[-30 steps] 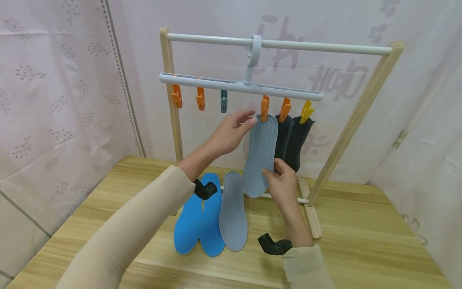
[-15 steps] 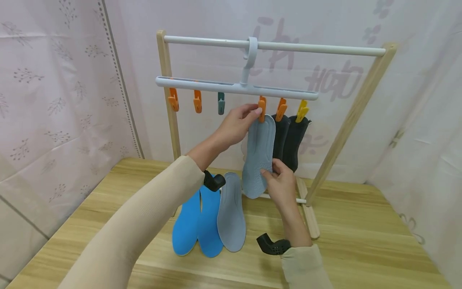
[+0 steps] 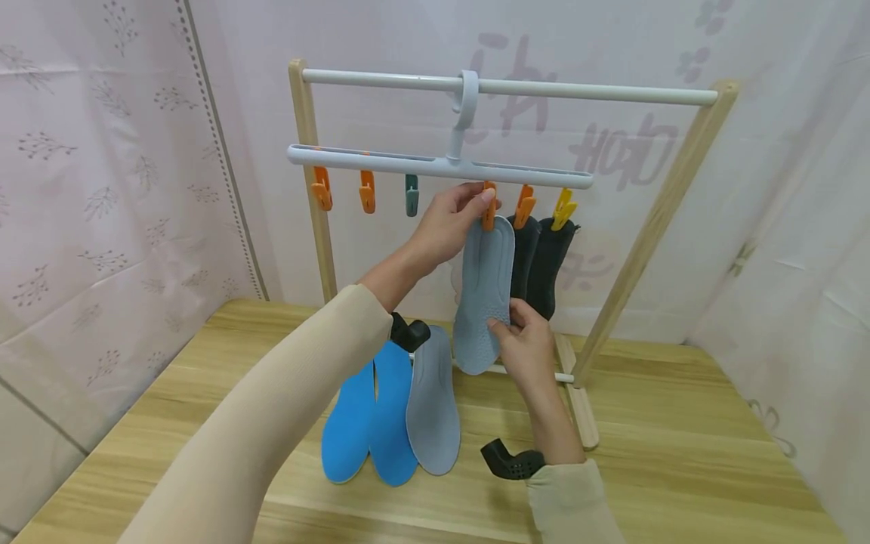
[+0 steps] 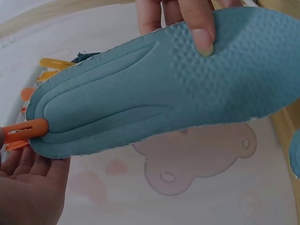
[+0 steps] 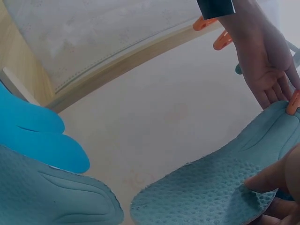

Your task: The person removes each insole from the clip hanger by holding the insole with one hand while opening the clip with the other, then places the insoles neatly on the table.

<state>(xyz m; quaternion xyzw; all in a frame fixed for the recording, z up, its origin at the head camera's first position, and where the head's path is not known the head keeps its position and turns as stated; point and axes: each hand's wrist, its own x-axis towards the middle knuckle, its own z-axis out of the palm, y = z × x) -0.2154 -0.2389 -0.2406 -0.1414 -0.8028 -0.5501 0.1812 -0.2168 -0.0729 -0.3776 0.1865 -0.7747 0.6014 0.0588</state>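
A grey-blue shoe insole [image 3: 484, 295] hangs upright, its heel end in the jaws of an orange clip [image 3: 489, 207] on the white hanger [image 3: 381, 162]. My left hand [image 3: 445, 225] pinches that clip between thumb and fingers; the left wrist view shows the clip [image 4: 26, 131] over the insole's heel edge. Lower down, my right hand [image 3: 529, 344] pinches the insole's right edge, thumb on the bumpy front face and fingers behind. In the right wrist view the thumb [image 5: 267, 180] presses on the bumpy forefoot.
Two black insoles [image 3: 549, 264] hang to the right from an orange and a yellow clip [image 3: 563, 210]. Two orange clips and a green clip [image 3: 411, 196] hang at left. Two blue insoles [image 3: 393, 431] and a grey insole [image 3: 435, 415] lean at the wooden rack's [image 3: 680, 196] base.
My left hand has moved up and right from beside the insole's heel onto the orange clip. The right hand keeps its hold on the insole. The view has shifted slightly.
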